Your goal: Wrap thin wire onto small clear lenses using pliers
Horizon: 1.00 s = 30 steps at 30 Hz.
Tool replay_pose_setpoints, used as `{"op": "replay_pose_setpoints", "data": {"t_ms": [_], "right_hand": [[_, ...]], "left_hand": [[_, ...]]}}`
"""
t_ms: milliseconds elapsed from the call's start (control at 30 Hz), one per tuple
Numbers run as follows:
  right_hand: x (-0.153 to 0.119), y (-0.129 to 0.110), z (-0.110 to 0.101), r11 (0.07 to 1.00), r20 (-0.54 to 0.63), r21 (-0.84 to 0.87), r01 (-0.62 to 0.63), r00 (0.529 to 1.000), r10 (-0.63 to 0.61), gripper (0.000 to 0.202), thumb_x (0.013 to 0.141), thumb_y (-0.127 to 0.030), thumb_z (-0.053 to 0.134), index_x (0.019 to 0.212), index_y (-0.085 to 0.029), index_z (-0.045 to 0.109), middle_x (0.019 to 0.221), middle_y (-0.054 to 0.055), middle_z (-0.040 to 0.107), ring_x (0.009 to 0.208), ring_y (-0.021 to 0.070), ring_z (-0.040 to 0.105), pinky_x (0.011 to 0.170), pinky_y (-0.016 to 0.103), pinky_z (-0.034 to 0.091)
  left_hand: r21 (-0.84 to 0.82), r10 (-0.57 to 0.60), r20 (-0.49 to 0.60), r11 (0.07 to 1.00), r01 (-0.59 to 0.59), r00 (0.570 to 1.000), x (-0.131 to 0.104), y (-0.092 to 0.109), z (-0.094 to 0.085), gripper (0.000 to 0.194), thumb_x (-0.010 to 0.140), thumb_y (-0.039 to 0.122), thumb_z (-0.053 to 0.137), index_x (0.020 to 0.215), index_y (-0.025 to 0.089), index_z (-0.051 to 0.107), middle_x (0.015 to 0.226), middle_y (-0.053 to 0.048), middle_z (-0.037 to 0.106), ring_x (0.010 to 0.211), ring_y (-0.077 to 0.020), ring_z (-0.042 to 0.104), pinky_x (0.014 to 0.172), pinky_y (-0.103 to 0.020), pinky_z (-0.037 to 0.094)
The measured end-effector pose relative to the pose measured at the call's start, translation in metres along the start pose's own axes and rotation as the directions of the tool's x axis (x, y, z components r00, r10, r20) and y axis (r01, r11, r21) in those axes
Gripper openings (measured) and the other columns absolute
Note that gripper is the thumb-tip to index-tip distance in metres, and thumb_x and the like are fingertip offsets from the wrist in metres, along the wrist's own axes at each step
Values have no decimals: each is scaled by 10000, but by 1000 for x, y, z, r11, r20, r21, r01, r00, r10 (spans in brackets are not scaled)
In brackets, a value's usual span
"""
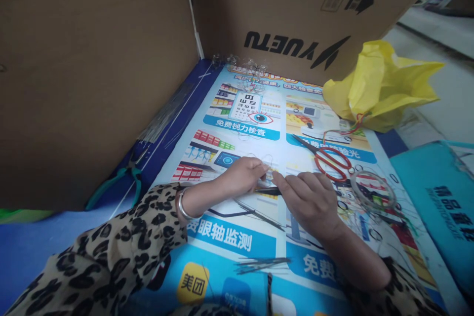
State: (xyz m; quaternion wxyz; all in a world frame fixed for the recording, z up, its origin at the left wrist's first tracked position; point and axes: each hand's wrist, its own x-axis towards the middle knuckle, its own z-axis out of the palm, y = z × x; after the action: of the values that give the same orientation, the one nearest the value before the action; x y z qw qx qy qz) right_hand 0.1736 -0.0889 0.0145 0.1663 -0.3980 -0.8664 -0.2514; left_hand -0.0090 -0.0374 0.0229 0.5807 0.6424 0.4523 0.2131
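My left hand point(246, 175) is closed in a pinch over the middle of the printed poster point(281, 145). A thin, pale wire point(271, 160) loops up faintly at its fingertips. Close beside it, my right hand point(311, 200) is also closed, thumb and forefinger meeting the wire's lower part. A dark, narrow shape point(269, 190) shows under the fingers; I cannot tell whether it is a tool or print. Below the hands lie loose dark wire pieces point(259, 215) and a small bundle of cut wires point(262, 264).
Red-handled scissors point(333, 164) and a coil of clear line point(373, 190) lie right. Teal-handled pliers point(126, 177) and straight wires point(166, 113) lie left. Cardboard walls point(259, 5) rise behind. A yellow bag point(381, 86) and teal box point(437, 207) stand right.
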Motion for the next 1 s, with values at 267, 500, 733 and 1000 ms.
{"op": "replay_pose_setpoints", "data": {"t_ms": [267, 500, 733, 1000], "right_hand": [[2, 0, -1, 999, 7, -36, 19, 1000, -19, 208, 825, -165, 535, 1029, -197, 563, 659, -6, 577, 666, 147, 425, 623, 328, 253], [3, -2, -1, 999, 38, -45, 6, 999, -4, 177, 820, -165, 525, 983, -182, 593, 622, -1, 562, 629, 152, 416, 596, 329, 240], [8, -10, -7, 964, 426, 132, -233, 891, 157, 125, 778, -192, 533, 815, -210, 651, 669, 13, 639, 625, 153, 536, 588, 289, 297], [9, -11, -14, 906, 602, 237, -350, 785, 146, 188, 820, -295, 496, 767, -202, 651, 699, 34, 665, 647, 166, 589, 572, 259, 337]], "left_hand": [[99, 71, -4, 993, -70, 998, 3, -6, -1, 363, 849, 411, 367, 589, 175, 455, 388, 54, 416, 418, -89, 406, 464, -207, 307], [386, 246, -55, 899, -207, 968, 0, 0, -4, 335, 878, 349, 325, 625, 178, 461, 562, 18, 506, 569, -112, 462, 536, -222, 332], [773, 451, 99, 527, -354, 887, -9, -9, -5, 277, 868, 362, 342, 823, 202, 563, 584, -29, 538, 577, -155, 484, 568, -266, 336], [746, 586, 397, 242, -620, 706, -13, -12, -9, 254, 878, 271, 335, 849, 222, 582, 593, -23, 565, 574, -140, 491, 574, -268, 346]]}}
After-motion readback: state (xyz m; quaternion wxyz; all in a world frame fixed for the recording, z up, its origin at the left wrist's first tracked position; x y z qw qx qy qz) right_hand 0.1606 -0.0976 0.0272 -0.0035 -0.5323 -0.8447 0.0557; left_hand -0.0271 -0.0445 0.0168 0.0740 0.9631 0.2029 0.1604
